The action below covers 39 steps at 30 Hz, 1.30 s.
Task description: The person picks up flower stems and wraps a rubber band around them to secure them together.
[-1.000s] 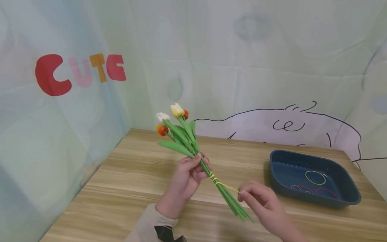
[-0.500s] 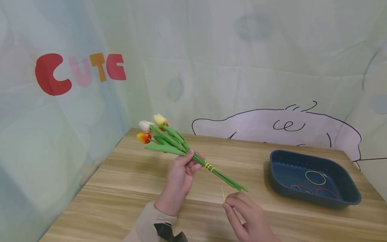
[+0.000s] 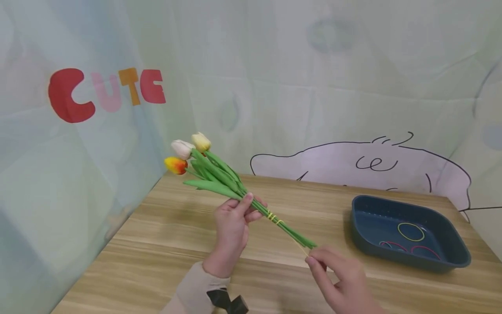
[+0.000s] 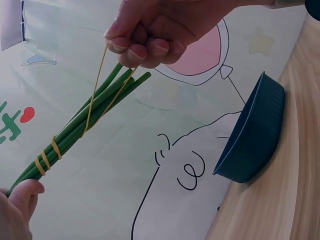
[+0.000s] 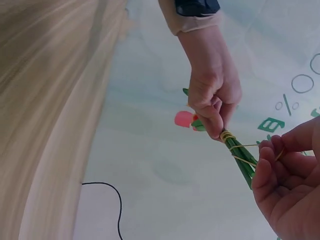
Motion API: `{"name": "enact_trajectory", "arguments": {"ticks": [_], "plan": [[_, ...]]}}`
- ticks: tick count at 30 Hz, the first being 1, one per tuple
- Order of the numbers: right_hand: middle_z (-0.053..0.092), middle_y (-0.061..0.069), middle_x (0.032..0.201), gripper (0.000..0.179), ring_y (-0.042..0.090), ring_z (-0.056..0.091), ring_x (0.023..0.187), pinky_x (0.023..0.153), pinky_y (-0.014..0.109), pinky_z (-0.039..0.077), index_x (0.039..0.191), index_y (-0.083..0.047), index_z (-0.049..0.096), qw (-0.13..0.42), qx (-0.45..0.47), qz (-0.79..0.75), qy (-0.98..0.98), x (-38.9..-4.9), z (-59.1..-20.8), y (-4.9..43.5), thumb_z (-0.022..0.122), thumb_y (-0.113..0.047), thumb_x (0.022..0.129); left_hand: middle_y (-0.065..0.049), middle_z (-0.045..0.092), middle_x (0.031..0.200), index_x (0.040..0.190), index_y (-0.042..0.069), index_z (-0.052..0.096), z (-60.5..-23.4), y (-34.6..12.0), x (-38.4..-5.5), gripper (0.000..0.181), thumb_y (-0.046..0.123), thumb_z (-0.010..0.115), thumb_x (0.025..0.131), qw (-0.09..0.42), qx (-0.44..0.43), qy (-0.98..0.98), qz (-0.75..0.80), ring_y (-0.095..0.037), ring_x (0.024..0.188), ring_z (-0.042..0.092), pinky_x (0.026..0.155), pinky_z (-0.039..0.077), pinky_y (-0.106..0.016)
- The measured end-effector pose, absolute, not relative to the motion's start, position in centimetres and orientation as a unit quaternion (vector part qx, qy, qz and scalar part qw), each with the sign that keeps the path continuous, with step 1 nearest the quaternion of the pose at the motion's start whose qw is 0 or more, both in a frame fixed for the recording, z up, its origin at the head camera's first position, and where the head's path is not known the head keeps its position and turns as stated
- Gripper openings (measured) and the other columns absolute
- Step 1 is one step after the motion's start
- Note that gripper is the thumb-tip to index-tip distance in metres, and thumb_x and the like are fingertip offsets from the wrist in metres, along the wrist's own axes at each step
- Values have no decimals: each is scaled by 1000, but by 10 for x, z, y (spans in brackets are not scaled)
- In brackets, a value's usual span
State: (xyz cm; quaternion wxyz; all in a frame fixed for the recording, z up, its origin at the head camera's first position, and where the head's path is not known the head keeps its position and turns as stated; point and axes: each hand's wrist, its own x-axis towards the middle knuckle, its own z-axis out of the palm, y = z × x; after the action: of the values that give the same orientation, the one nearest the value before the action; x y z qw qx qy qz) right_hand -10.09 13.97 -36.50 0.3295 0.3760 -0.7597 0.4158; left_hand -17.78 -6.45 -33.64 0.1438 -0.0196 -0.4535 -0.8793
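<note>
My left hand [image 3: 233, 224] grips a bunch of artificial tulips [image 3: 219, 174] by the stems, just below the leaves. White, pale yellow and orange blooms point up and left; the cut ends slant down to the right. A yellow rubber band [image 4: 47, 157] is wound several times round the green stems [image 4: 100, 112]. My right hand [image 3: 341, 274] pinches a loop of this band between thumb and fingers and draws it out toward the stem ends. In the left wrist view the stretched loop runs over the stems up to the right hand [image 4: 150, 37].
A dark blue tray [image 3: 412, 259] stands on the wooden table [image 3: 164, 257] to the right, with a yellow rubber band [image 3: 411, 232] and several red and pale ones in it. A printed cloth backdrop [image 3: 274, 87] hangs behind and on the left.
The tulips swung left and flatter, then rose a little at the flower end. The right hand moved down-left with the stretched band, then back right to the stem ends, still pinching it.
</note>
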Motion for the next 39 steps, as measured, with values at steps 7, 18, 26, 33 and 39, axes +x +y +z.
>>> {"name": "enact_trajectory", "arguments": {"ticks": [7,18,26,33,39], "plan": [[63,-6,78,33,3,55,68,58,12,49,89,-14,68,273,346,454,-775,-100,-353,150,68,17,76,-8,67,67,79,-1,66,-340,-62,-178,18,-6,56,93,162,-47,-461,-871,-18,64,71,62,63,-28],[59,-1,70,15,17,56,63,56,23,49,92,0,68,26,146,588,-796,-102,-343,169,55,-5,97,-6,68,68,79,0,66,-341,-64,-179,20,-6,54,94,148,-67,-471,-867,-17,63,70,60,63,-27],[58,-1,73,22,18,56,66,67,24,49,96,4,65,-67,154,608,-776,-106,-339,175,52,-14,100,-6,68,65,80,-2,66,-342,-65,-180,19,-9,54,92,131,-104,-494,-853,-14,59,69,57,62,-27],[59,-6,75,20,11,54,66,64,23,48,94,7,64,-103,218,618,-749,-111,-346,175,51,-8,99,-3,68,66,87,-22,58,-345,-62,-177,15,-10,53,92,87,-131,-524,-837,-12,56,67,55,62,-26],[63,-6,79,25,6,55,68,63,22,52,97,11,62,-155,219,628,-730,-115,-350,172,52,-11,99,2,69,67,94,-32,51,-344,-57,-170,26,-6,55,92,42,-145,-552,-820,-11,58,68,57,62,-25]]}}
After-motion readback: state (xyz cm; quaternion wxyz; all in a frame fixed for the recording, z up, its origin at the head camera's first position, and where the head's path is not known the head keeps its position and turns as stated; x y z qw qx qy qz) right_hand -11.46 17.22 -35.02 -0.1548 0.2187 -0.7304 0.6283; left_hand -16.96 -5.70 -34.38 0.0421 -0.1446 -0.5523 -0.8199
